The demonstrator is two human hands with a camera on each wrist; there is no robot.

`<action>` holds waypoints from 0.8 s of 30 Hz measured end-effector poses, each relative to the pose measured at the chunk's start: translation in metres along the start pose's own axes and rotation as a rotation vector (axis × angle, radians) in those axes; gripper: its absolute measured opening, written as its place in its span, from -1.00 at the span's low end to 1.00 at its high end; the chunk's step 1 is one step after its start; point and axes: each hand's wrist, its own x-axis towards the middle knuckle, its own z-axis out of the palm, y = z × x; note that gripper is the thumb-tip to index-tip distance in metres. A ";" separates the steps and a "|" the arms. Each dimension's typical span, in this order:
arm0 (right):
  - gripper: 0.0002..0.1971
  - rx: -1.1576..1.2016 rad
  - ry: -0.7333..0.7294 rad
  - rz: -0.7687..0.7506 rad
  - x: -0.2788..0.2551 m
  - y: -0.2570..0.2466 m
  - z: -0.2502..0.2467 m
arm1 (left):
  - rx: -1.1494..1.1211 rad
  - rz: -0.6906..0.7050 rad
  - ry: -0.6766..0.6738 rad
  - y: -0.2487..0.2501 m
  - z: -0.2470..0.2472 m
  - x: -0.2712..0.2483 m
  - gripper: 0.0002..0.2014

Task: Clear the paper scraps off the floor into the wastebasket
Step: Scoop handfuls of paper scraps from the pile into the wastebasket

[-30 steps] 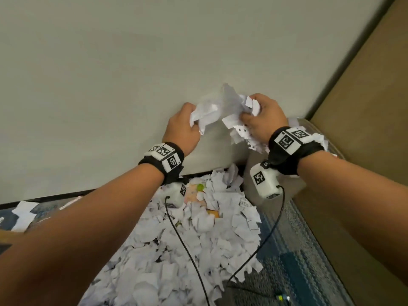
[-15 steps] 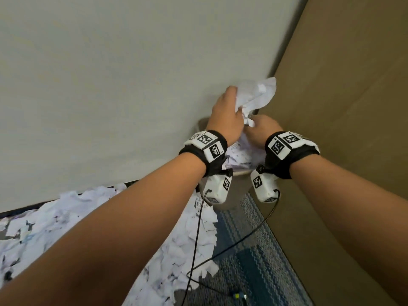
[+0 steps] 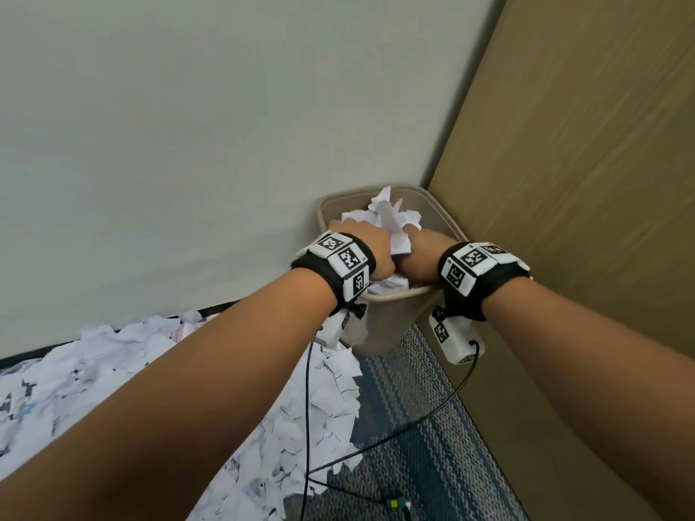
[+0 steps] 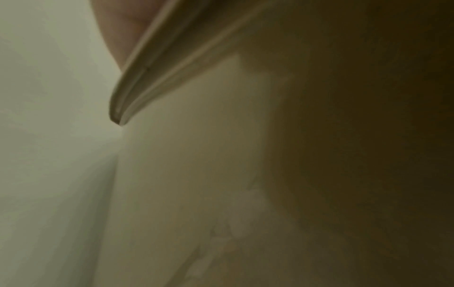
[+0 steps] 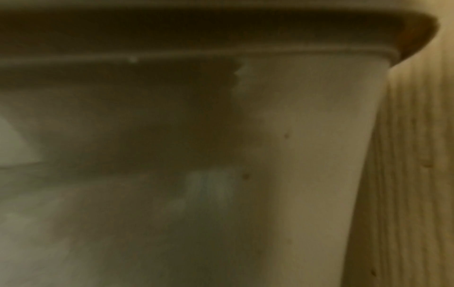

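A beige wastebasket (image 3: 380,329) stands in the corner between the wall and a wooden panel. Both my hands are down inside its mouth with a wad of white paper scraps (image 3: 391,220) sticking up between them. My left hand (image 3: 372,250) grips the wad from the left and my right hand (image 3: 421,253) from the right; the paper hides the fingertips. More scraps lie under my hands in the basket. Each wrist view is blurred and shows only the basket's rim (image 4: 137,77) and outer wall (image 5: 307,136).
A big pile of paper scraps (image 3: 113,370) covers the floor left of the basket, up to its foot. Blue-grey carpet (image 3: 432,456) shows on the right, crossed by black cables (image 3: 413,423). The wooden panel (image 3: 583,182) stands close on the right and the pale wall (image 3: 188,144) behind.
Both hands carried the wad from in front of the wall over to the right and down into the wastebasket. The wad now sits lower, inside the rim.
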 end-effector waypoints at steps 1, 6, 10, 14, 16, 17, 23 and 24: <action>-0.68 -0.031 -0.007 -0.022 -0.001 -0.001 0.001 | -0.013 0.000 0.009 -0.001 0.000 0.001 -0.59; -0.59 0.038 0.115 0.009 -0.002 0.001 -0.013 | -0.184 -0.007 0.131 -0.011 -0.010 0.001 -0.33; -0.39 0.373 0.307 0.107 -0.005 0.004 -0.032 | -0.322 0.024 0.267 -0.023 -0.021 -0.007 -0.30; -0.70 0.503 0.466 0.181 -0.008 0.000 -0.044 | -0.491 0.027 0.294 -0.031 -0.028 -0.018 -0.45; -0.75 0.512 0.500 0.197 -0.010 -0.002 -0.045 | -0.472 0.032 0.330 -0.033 -0.030 -0.021 -0.47; -0.74 0.509 0.510 0.200 -0.011 -0.003 -0.046 | -0.450 0.039 0.340 -0.035 -0.030 -0.021 -0.46; -0.75 0.392 0.654 0.234 -0.021 -0.002 -0.054 | -0.426 0.004 0.490 -0.047 -0.020 -0.022 -0.55; -0.74 0.391 0.672 0.241 -0.022 -0.003 -0.056 | -0.426 -0.016 0.540 -0.049 -0.019 -0.023 -0.59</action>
